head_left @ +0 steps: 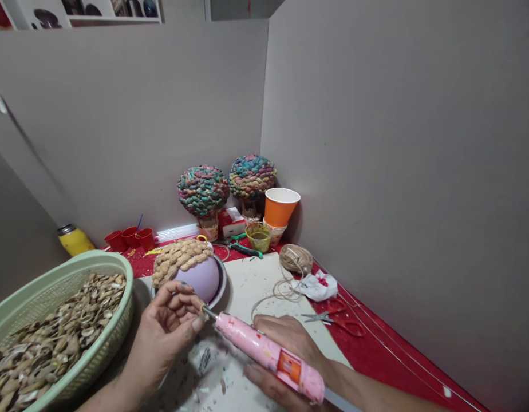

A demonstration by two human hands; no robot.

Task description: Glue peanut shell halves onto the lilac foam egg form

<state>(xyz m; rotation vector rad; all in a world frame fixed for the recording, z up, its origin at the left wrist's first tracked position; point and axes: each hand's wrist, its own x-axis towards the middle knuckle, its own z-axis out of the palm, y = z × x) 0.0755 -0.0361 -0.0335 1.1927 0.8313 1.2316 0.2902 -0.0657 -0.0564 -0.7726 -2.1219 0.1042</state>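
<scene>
My right hand (pixel 285 349) is wrapped round a pink glue gun (pixel 268 355), whose metal tip (pixel 206 312) points left at my left hand (pixel 168 326). The left hand's fingers are curled in a pinch right at the tip, holding something too small to make out. Just behind the left hand a lilac ball (pixel 200 277), partly covered with peanut shells (pixel 181 257), sits in a metal bowl (pixel 221 283). A green basket (pixel 105 332) full of peanut shells stands at the left.
On the red table cover lie red-handled scissors (pixel 337 320), a twine ball (pixel 295 258), crumpled white tissue (pixel 318 286), an orange cup (pixel 280 207), a small yellow-green cup (pixel 259 236), three red cups (pixel 129 237), a yellow bottle (pixel 74 240) and two yarn-ball trees (pixel 225 189). Grey partitions enclose the corner.
</scene>
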